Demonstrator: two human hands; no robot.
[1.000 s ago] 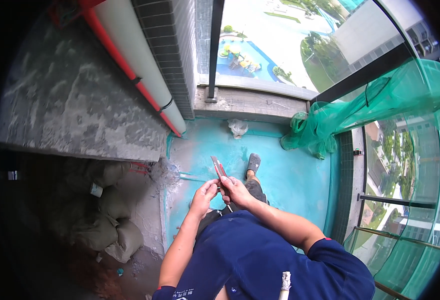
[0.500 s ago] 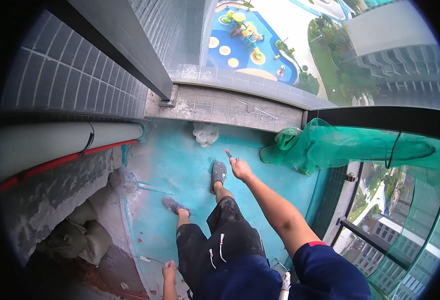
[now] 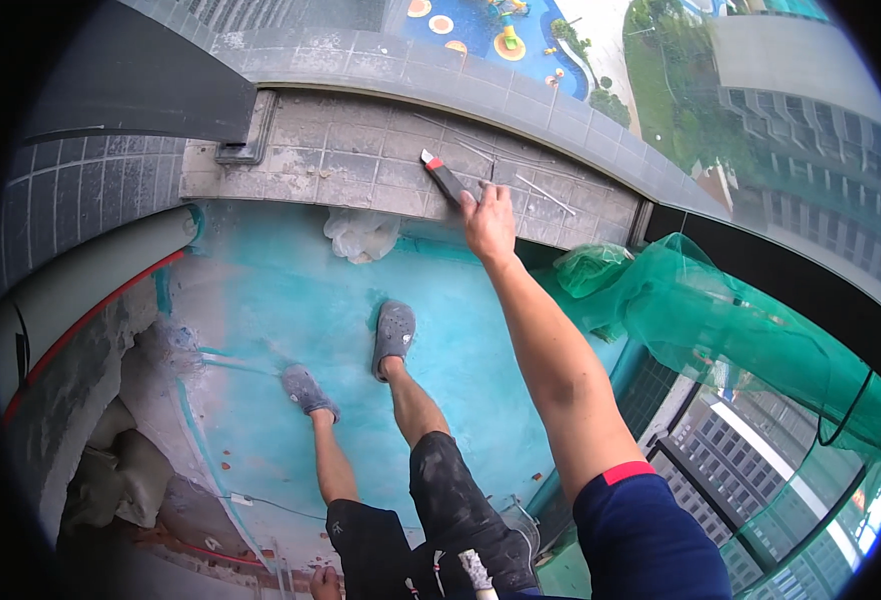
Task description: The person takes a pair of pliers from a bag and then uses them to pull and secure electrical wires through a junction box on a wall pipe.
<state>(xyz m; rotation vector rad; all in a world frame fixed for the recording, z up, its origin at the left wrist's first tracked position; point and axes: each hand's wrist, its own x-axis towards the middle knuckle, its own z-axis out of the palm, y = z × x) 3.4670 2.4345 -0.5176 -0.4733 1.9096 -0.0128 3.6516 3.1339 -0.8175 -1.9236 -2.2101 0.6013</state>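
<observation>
My right hand is stretched forward over the tiled ledge, closed around a utility knife. Its body is dark with a red part near the front, and a short pale blade points forward and left. Close by my hand, thin pale strips and a small grey flat piece lie on the ledge. Only a bit of my left hand shows at the lower edge, beside my shorts; its fingers are mostly hidden.
A crumpled clear plastic bag lies under the ledge on the turquoise floor. Green netting hangs along the right rail. A large pipe and a red one run on the left, above sacks. Beyond the glass is a drop.
My right hand has moved forward with the utility knife, from above the floor to the ledge. I have come closer to the ledge, and my left hand has dropped lower in view.
</observation>
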